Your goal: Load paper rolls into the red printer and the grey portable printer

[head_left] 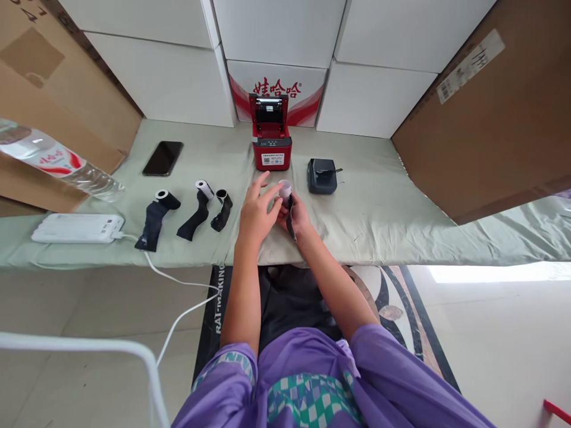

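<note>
My right hand (298,215) holds a small white paper roll (285,189) with a black wrapper hanging from it, just above the cloth-covered table (379,208). My left hand (257,208) touches the roll with its fingertips, fingers spread. Right behind the hands stands a red label printer (271,134) with its lid up. To the left lie three more rolls (168,199) (204,189) (222,195), each with black wrapping trailing toward me.
A black small printer (322,176) sits right of the red one. A phone (163,158), a white power bank (78,228) with a cable, and a water bottle (57,163) are at left. Cardboard boxes (486,113) and white cartons (276,35) wall the table.
</note>
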Tool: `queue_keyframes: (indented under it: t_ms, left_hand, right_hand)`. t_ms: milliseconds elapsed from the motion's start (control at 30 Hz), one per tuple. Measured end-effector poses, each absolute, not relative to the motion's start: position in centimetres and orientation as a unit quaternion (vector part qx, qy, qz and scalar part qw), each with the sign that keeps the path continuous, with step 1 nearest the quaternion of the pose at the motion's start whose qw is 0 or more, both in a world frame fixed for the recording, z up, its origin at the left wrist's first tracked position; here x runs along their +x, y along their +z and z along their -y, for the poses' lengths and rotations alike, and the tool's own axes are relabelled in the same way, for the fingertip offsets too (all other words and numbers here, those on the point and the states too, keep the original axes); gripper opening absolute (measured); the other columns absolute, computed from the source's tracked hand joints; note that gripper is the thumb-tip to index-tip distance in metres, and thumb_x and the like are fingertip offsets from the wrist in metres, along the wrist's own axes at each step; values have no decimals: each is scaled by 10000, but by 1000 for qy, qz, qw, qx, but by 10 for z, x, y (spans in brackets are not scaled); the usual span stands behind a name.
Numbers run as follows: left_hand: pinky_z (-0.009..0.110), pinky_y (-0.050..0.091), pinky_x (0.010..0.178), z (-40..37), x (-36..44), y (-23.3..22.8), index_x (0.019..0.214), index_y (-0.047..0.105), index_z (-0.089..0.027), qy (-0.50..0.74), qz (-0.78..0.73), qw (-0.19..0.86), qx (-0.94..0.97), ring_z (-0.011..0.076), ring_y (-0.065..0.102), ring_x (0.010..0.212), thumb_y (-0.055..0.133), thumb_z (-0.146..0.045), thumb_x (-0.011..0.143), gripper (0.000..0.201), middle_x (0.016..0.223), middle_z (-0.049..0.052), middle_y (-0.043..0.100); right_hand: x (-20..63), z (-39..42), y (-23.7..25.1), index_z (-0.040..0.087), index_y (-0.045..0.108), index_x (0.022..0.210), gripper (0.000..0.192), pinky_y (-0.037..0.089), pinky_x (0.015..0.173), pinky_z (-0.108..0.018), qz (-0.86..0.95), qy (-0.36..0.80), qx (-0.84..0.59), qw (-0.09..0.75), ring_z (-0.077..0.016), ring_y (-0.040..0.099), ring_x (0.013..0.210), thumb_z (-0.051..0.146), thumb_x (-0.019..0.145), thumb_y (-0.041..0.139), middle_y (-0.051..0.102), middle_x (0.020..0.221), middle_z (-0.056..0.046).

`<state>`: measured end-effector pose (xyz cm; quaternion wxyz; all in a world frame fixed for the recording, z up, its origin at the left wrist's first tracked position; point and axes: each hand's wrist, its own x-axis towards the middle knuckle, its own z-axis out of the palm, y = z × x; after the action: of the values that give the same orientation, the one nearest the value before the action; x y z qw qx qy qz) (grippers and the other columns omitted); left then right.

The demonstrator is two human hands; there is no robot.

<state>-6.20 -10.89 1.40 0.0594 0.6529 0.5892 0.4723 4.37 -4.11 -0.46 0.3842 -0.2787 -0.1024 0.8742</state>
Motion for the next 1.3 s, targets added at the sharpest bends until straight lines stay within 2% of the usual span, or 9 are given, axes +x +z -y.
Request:
queue_keyframes:
  t_ms: [267, 400, 500, 600, 733, 900, 1067, 1200, 1300]
  left_hand:
    - [471, 408, 1218, 115, -61, 17, 1342, 646, -261, 485, -587, 53, 647, 275, 531, 1379, 539, -285, 1011, 349, 1530, 82, 535]
    - [493, 349, 1252, 116, -62, 18, 1479, 535, -271, 472, -584, 75, 656, 290, 447, 1475, 530, -312, 1019, 462, 1618, 83, 458]
    - [498, 332, 1261, 115, -65, 13, 1522, 501, -266, 436, -586, 105, 674, 272, 423, 1500, 437, -278, 1046, 481, 1625, 73, 458]
    - [484, 313, 1277, 113, -71, 8, 1524, 515, -270, 431, -583, 126, 677, 252, 415, 1511, 399, -243, 1045, 493, 1619, 52, 469]
    - [465, 301, 1287, 110, -79, 6, 1533, 507, -296, 459, -570, 149, 665, 242, 418, 1511, 420, -309, 1055, 486, 1625, 45, 462]
    - [454, 180, 1324, 109, -87, 7, 1636, 316, -324, 549, -555, 111, 615, 250, 158, 1615, 423, -508, 1056, 618, 1733, 36, 237]
    - [479, 207, 1314, 119, -91, 10, 1627, 343, -354, 435, -554, 233, 671, 257, 217, 1600, 272, -583, 1069, 608, 1708, 16, 303]
    - [442, 100, 1338, 123, -89, 15, 1669, 197, -373, 537, -565, 129, 613, 229, 59, 1625, 224, -663, 1036, 696, 1752, -18, 150]
    - [440, 136, 1334, 117, -80, 15, 1678, 132, -366, 563, -557, 98, 602, 228, 35, 1626, 254, -673, 1026, 731, 1758, 0, 124]
  right_hand:
    - [41, 39, -12, 220, 558, 828, 322, 385, 467, -195, 149, 846, -330, 392, -85, 392, 448, 396, 1051, 407, 532, 602, 46]
    - [40, 43, -11, 213, 632, 929, 278, 524, 597, -259, 155, 851, -314, 391, -153, 602, 623, 367, 1036, 426, 651, 699, 5]
    - [40, 46, -7, 216, 646, 944, 272, 574, 710, -313, 164, 861, -271, 398, -188, 664, 742, 318, 1032, 409, 680, 733, -3]
    - [41, 47, -4, 219, 637, 929, 281, 580, 752, -324, 174, 858, -266, 403, -191, 680, 781, 311, 1028, 391, 693, 768, -6]
    - [41, 45, -6, 207, 638, 959, 254, 579, 736, -328, 192, 862, -259, 390, -195, 671, 757, 344, 1007, 429, 694, 778, -17]
    - [43, 44, -8, 201, 624, 959, 268, 573, 709, -332, 179, 860, -260, 401, -198, 654, 724, 369, 999, 419, 686, 758, -30]
    - [47, 51, -2, 207, 644, 1029, 321, 573, 761, -338, 223, 868, -215, 388, -198, 660, 788, 417, 1026, 401, 701, 854, -32]
    - [48, 50, -4, 193, 640, 1058, 365, 576, 743, -344, 225, 875, -215, 370, -200, 651, 762, 452, 1035, 383, 701, 883, -45]
    - [47, 50, -5, 189, 640, 1023, 377, 580, 753, -347, 215, 869, -221, 388, -199, 648, 756, 409, 1047, 336, 692, 863, -47]
